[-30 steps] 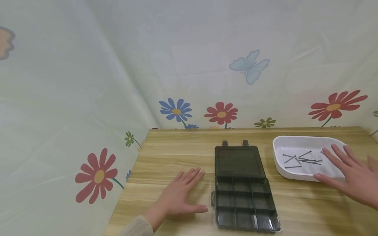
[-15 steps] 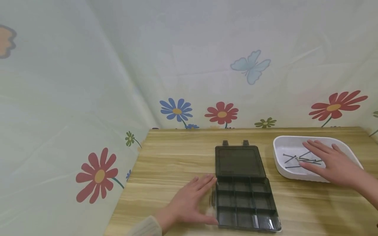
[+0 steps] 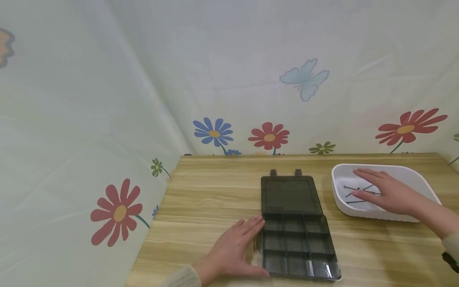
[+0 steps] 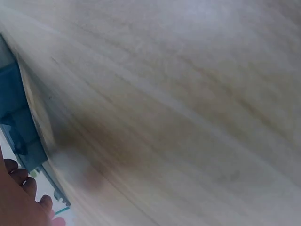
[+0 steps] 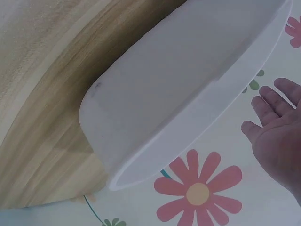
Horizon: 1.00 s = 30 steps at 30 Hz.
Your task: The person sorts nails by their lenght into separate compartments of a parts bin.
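A dark see-through compartment box (image 3: 297, 244) lies on the table with its lid (image 3: 292, 195) folded back. My left hand (image 3: 231, 251) is at the box's left side, fingertips right at the edge and thumb stretched toward the near left corner. In the left wrist view, curved fingertips of that hand (image 4: 23, 193) show beside the bluish box (image 4: 21, 113). Over the white tray (image 3: 380, 214) reaches my right hand (image 3: 391, 193), fingers extended, holding nothing. Several thin dark nails or screws (image 3: 355, 202) lie in the tray, partly hidden by this hand.
The wood-grain table (image 3: 215, 179) meets a pale sheet printed with flowers and a butterfly (image 3: 305, 79) along its back and left sides. Two latch tabs (image 3: 298, 172) stick out past the lid's far edge. Bare tabletop separates box and tray.
My left hand has slid right, up to the box's left edge. The right hand has moved left, farther across the tray. Box and tray stay where they were.
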Motion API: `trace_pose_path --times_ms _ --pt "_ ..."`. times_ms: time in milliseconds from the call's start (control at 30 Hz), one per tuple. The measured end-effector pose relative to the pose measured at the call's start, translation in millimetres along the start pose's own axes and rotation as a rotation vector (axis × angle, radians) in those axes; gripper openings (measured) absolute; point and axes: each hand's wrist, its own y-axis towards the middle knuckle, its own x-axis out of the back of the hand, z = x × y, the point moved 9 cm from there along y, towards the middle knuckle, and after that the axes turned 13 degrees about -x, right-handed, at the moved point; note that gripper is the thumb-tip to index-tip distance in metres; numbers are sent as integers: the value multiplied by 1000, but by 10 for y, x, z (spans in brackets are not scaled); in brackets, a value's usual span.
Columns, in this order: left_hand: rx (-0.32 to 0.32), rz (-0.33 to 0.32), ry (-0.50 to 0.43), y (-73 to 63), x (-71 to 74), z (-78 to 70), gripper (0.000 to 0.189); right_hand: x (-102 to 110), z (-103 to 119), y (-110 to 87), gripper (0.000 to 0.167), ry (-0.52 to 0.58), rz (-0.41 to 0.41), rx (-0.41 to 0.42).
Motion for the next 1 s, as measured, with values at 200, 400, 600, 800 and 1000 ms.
trace_pose_path --times_ms 200,400,600,800,1000 --pt "11 -17 3 -15 0 1 124 2 64 102 78 -30 -15 44" --pt "19 -19 -3 -24 -17 -3 123 -26 80 163 76 -14 1 63" --pt "24 -10 -10 -21 -47 -2 122 -59 65 214 73 -1 -2 92" --pt "20 -18 -31 -22 -50 5 122 -95 3 288 67 -7 -10 107" --pt "18 -15 -22 -26 -60 -1 122 -128 -65 364 62 5 -3 112"
